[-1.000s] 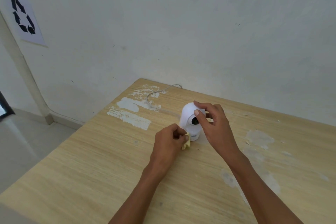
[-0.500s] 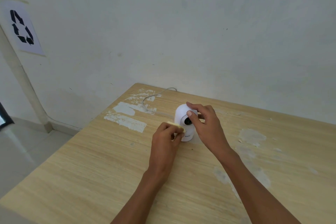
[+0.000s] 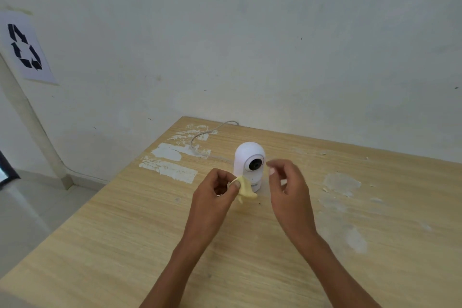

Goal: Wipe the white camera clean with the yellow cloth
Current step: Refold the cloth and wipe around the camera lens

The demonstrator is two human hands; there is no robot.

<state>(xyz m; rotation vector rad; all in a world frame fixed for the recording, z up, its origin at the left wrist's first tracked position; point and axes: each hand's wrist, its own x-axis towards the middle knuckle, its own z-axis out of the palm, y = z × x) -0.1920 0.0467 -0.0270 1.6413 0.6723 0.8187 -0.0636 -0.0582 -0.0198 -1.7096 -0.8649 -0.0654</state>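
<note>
The camera [image 3: 249,165] is white and dome-topped, with a dark round lens ringed in black set in its upper front. It stands upright, and the lens is turned forward and slightly to the right. The cloth [image 3: 245,189] is small, pale yellow and bunched into a crumpled wad. It is held just in front of the camera's lower left side; whether contact is made cannot be told.

The right hand [image 3: 287,190] has let go of the white camera [image 3: 246,157]; the left hand [image 3: 215,192] has lowered the yellow cloth [image 3: 246,190] to its base.
</note>
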